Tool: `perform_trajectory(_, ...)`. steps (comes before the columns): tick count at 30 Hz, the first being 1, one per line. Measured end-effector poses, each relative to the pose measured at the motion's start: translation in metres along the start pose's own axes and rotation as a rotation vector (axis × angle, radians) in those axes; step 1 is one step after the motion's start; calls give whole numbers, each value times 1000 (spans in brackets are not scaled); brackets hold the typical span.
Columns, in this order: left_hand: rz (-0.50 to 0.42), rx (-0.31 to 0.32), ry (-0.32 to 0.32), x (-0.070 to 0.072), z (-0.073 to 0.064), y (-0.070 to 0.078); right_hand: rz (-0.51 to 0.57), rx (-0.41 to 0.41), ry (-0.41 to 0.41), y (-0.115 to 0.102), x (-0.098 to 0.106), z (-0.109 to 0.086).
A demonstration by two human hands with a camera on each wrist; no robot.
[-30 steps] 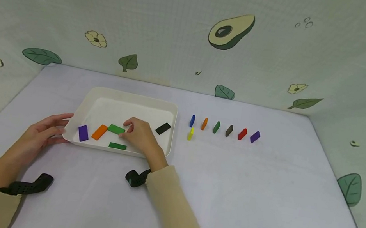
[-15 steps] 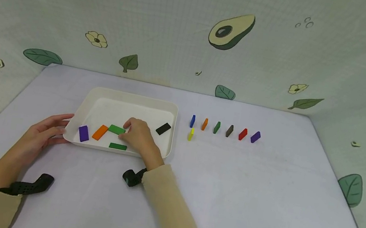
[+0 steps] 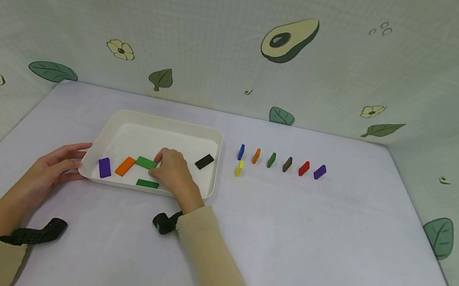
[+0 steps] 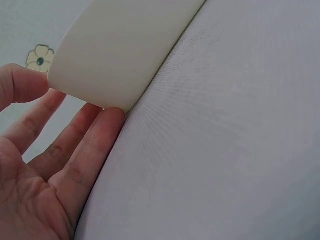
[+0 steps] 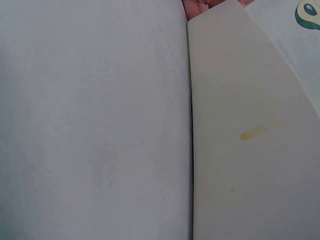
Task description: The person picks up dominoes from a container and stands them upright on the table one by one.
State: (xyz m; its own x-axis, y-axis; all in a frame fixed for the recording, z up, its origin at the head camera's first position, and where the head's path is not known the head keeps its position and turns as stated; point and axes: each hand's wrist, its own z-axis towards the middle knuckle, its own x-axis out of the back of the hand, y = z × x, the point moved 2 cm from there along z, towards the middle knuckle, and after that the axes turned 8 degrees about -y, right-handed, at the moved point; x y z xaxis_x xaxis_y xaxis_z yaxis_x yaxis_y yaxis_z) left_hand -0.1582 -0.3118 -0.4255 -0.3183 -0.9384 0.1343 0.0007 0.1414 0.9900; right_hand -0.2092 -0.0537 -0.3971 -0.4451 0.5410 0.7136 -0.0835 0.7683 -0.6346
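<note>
A white tray (image 3: 161, 123) rests on the table with flat domino blocks lying in it. My right hand (image 3: 176, 172) reaches over its front wall and pinches the right end of a light green domino (image 3: 145, 162) between thumb and index finger. Beside that domino lie an orange domino (image 3: 125, 166), a purple domino (image 3: 105, 167) and a dark green domino (image 3: 147, 183). A black domino (image 3: 204, 161) is at the right. My left hand (image 3: 52, 163) touches the tray's left end; in the left wrist view, its extended fingers (image 4: 82, 142) meet the outer wall (image 4: 120, 50).
Right of the tray, several dominoes stand upright in a row, from a blue domino (image 3: 241, 152) to a purple standing domino (image 3: 320, 172). A yellow domino (image 3: 239, 168) stands in front of the blue one. A patterned cloth (image 3: 210, 36) hangs behind the table.
My right forearm and wrist have shifted slightly left, while its fingers stay at the light green domino. My left hand, the tray and the dominoes keep their places.
</note>
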Motion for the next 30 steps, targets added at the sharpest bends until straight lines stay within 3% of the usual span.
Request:
perform_trajectory(21,22,14,13,0,0,0,-83,1,-24,-2,2,-2)
perform_trajectory(30,-2,0,5,0,0,-1,-54,17,-38,-2,4,-6)
